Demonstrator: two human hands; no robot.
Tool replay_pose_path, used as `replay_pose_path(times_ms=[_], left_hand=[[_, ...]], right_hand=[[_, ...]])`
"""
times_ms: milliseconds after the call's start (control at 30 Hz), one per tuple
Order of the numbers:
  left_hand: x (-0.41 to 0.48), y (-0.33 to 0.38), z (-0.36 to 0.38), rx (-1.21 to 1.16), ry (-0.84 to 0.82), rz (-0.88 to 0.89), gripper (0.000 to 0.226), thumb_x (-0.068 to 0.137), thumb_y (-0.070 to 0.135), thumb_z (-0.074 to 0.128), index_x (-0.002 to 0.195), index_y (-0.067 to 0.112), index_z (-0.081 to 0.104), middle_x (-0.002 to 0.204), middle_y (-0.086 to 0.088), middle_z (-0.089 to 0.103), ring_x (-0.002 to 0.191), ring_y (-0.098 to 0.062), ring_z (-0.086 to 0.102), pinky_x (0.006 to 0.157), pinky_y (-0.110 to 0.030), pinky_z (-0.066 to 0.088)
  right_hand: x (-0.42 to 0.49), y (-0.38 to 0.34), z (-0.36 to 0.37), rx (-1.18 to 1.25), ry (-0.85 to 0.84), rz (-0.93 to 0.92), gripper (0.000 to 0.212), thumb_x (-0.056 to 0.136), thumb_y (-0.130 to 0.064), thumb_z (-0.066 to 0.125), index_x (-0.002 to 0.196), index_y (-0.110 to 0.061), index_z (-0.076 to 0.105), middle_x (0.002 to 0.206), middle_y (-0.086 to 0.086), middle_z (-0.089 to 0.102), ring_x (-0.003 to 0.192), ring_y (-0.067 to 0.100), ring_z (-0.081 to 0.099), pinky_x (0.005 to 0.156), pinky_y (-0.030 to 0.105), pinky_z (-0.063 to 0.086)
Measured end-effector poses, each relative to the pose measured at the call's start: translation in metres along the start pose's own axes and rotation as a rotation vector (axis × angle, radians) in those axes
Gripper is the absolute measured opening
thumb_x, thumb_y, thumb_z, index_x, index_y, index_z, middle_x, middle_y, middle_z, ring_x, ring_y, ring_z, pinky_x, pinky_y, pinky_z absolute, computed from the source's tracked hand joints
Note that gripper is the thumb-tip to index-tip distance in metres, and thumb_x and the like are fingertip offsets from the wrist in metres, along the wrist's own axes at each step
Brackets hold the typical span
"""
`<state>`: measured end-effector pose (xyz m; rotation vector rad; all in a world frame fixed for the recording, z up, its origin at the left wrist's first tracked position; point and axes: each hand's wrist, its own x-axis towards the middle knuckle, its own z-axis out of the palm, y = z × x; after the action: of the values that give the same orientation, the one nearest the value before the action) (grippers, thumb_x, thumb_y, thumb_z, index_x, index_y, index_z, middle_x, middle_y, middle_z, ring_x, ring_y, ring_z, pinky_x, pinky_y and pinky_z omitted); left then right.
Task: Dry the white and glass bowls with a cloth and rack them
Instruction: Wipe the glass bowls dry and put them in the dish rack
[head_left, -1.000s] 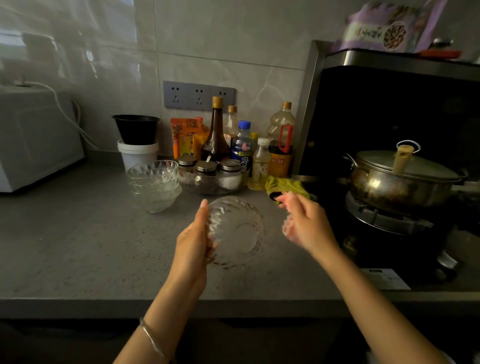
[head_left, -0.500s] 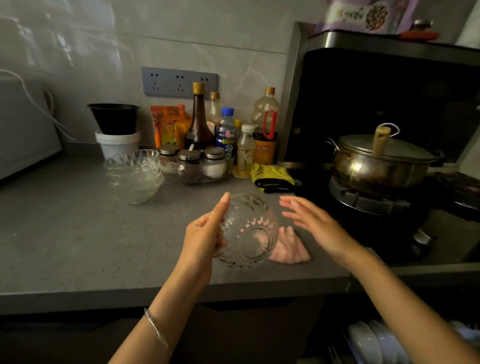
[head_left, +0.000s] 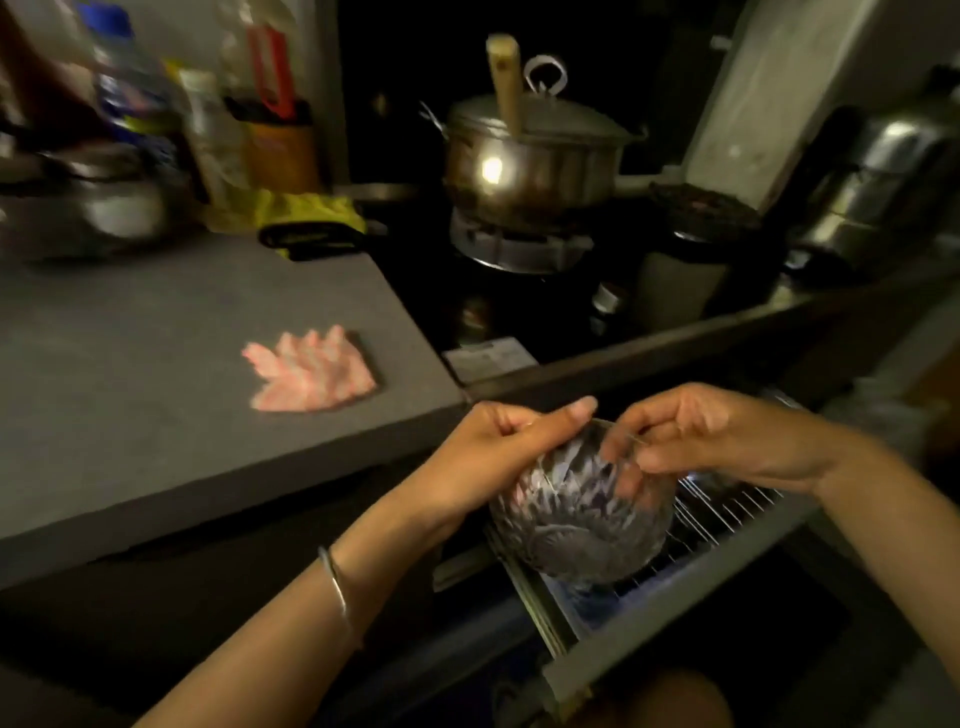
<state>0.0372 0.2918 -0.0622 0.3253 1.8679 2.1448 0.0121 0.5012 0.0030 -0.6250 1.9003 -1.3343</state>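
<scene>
Grey countertop runs left of the left hand and its front edge ends just beside that hand. A pink cloth lies flat on it, crumpled, up and left of the left hand, near the counter's right edge. Far beyond the hands, at the back: yellow-and-black cloth item, blurred bottles, and a blurred tray of jars at far left. Stove straight beyond both hands, with a lidded metal pot on its burner. Wire rack in a pulled-out drawer sits directly below the right hand. Both hands grip a glass bowl over the rack; whether it touches the wires is unclear.
</scene>
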Motion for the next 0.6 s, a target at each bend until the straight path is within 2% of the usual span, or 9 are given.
replay_pose_path(times_ms=[100,167,200,267,333,400,467,533,600], left_hand=[[0.026,-0.023,0.028,0.053,-0.082,-0.038,0.08,0.075,0.059,0.065,0.077,-0.02,0.053,0.076,-0.04,0.055,0.069,-0.028,0.054,0.071,-0.031,0.044],[0.044,-0.036,0.044,0.087,-0.107,-0.033,0.084,0.077,0.06,0.064,0.083,-0.023,0.053,0.083,-0.046,0.052,0.073,-0.03,0.052,0.073,-0.035,0.042],[0.055,-0.043,0.051,0.108,-0.097,-0.018,0.077,0.081,0.057,0.061,0.081,-0.021,0.055,0.081,-0.043,0.054,0.072,-0.028,0.053,0.072,-0.032,0.042],[0.075,-0.058,0.06,0.164,-0.026,0.033,0.06,0.09,0.049,0.049,0.08,-0.008,0.062,0.078,-0.026,0.062,0.071,-0.017,0.06,0.072,-0.021,0.046],[0.09,-0.078,0.066,0.172,0.041,0.046,0.055,0.091,0.055,0.035,0.1,0.01,0.066,0.097,-0.004,0.069,0.091,-0.007,0.066,0.084,-0.02,0.05],[0.097,-0.106,0.069,0.179,0.096,0.059,0.054,0.092,0.058,0.027,0.12,0.023,0.057,0.114,0.006,0.064,0.106,-0.001,0.06,0.09,-0.019,0.048],[0.099,-0.143,0.068,0.279,0.17,0.086,0.052,0.097,0.057,0.025,0.132,0.026,0.048,0.124,0.011,0.057,0.114,0.004,0.054,0.091,-0.015,0.046],[0.098,-0.186,0.064,0.439,0.246,0.081,0.059,0.095,0.061,0.025,0.142,0.027,0.038,0.14,0.009,0.048,0.125,0.0,0.046,0.103,-0.025,0.043],[0.099,-0.223,0.057,0.613,0.304,0.122,0.066,0.093,0.062,0.023,0.146,0.025,0.031,0.149,0.01,0.035,0.135,-0.004,0.035,0.112,-0.033,0.034]], right_hand=[[-0.025,0.037,-0.019,0.072,0.018,0.036,0.039,0.065,-0.047,0.081,0.098,-0.027,0.075,0.091,0.007,0.075,0.08,0.017,0.072,0.071,0.023,0.054],[-0.038,0.061,-0.032,0.116,0.07,0.027,0.039,0.065,-0.047,0.081,0.098,-0.027,0.075,0.092,0.008,0.075,0.08,0.017,0.072,0.071,0.023,0.055],[-0.042,0.073,-0.038,0.134,0.098,0.021,0.038,0.065,-0.046,0.081,0.097,-0.027,0.075,0.092,0.009,0.074,0.08,0.018,0.072,0.072,0.023,0.055],[-0.045,0.096,-0.05,0.161,0.159,0.013,0.037,0.065,-0.043,0.081,0.097,-0.025,0.075,0.093,0.01,0.074,0.082,0.018,0.072,0.073,0.022,0.054],[-0.041,0.119,-0.062,0.17,0.227,0.004,0.04,0.063,-0.044,0.082,0.097,-0.025,0.076,0.094,0.01,0.074,0.084,0.018,0.072,0.075,0.021,0.054],[-0.034,0.139,-0.076,0.207,0.299,0.006,0.045,0.059,-0.047,0.084,0.097,-0.025,0.076,0.095,0.009,0.074,0.086,0.017,0.071,0.075,0.021,0.054],[-0.026,0.158,-0.089,0.244,0.354,0.015,0.039,0.06,-0.043,0.081,0.095,-0.026,0.076,0.095,0.006,0.075,0.088,0.014,0.071,0.073,0.021,0.054],[-0.019,0.176,-0.099,0.289,0.414,0.046,0.029,0.066,-0.032,0.073,0.093,-0.023,0.076,0.093,0.005,0.075,0.086,0.012,0.071,0.07,0.02,0.054],[-0.01,0.194,-0.106,0.315,0.463,0.115,0.027,0.073,-0.022,0.065,0.098,-0.016,0.073,0.091,0.005,0.075,0.082,0.012,0.071,0.068,0.019,0.055]])
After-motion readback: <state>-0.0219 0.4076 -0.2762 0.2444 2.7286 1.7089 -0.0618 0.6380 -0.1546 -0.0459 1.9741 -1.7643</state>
